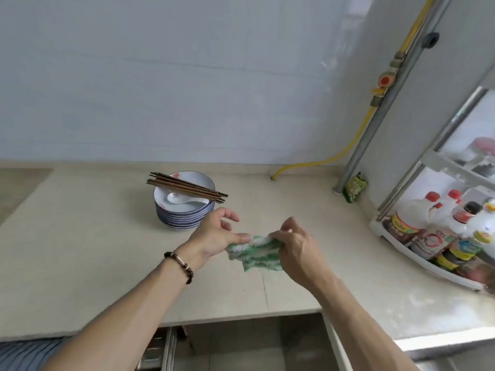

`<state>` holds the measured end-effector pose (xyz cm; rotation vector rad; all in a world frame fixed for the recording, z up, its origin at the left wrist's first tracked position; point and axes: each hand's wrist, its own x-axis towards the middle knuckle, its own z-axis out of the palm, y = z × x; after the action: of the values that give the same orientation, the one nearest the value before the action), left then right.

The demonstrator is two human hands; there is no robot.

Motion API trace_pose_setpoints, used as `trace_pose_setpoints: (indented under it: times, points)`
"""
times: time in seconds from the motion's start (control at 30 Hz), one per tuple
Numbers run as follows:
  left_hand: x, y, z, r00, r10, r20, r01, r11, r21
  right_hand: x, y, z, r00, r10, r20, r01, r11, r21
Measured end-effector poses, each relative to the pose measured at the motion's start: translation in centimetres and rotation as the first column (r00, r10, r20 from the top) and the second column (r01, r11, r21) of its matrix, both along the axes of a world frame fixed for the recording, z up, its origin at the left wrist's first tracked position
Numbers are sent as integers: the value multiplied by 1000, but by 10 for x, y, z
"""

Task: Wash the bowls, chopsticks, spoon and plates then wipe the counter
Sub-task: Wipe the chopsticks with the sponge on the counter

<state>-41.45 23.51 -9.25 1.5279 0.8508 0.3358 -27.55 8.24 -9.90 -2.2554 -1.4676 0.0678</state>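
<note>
**Green cloth stretched between both hands, dishes stacked behind**

Green-and-white fluffy dishcloth point(254, 250) hangs just above the beige stone counter point(80, 250), held between the two hands. Its long axis runs from 9 o'clock to 3 o'clock. The left hand point(214, 234) touches the cloth's left end with thumb and palm; the other fingers are spread and loose, so its grip looks light. The right hand point(292, 245) is curled round the right end and pinches it firmly.

From the left hand, the stack of blue-rimmed white bowls and plates point(183, 210) lies at 11 o'clock, near but not touching. Dark wooden chopsticks point(187, 187) lie across the top bowl, and a white ceramic spoon point(178, 199) rests inside it. The left hand is the nearer one to the stack.

I judge the dishes are already washed, and the cloth is being opened for wiping the counter.
</note>
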Motion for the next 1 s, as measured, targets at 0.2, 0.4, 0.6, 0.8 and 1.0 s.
trace_pose_setpoints:
  times: [0.2,0.4,0.6,0.8,1.0]
  points:
    - [-3,42,1,986,163,35,-164,986,36,6,55,0,961,25,-275,-48,996,-75]
    - [11,70,-20,960,-52,-273,115,969,218,44,114,-6,899,28,-436,-58,997,-55]
    - [50,107,-10,963,-147,-226,171,981,90,85,156,-19,771,193,-607,-301,950,-80]
    - [62,148,-27,945,26,-325,72,955,287,118,193,-34,775,188,-603,-286,955,-71]
    - [56,191,-60,669,244,-702,542,486,685,136,215,-35,776,195,-600,-270,962,-37]
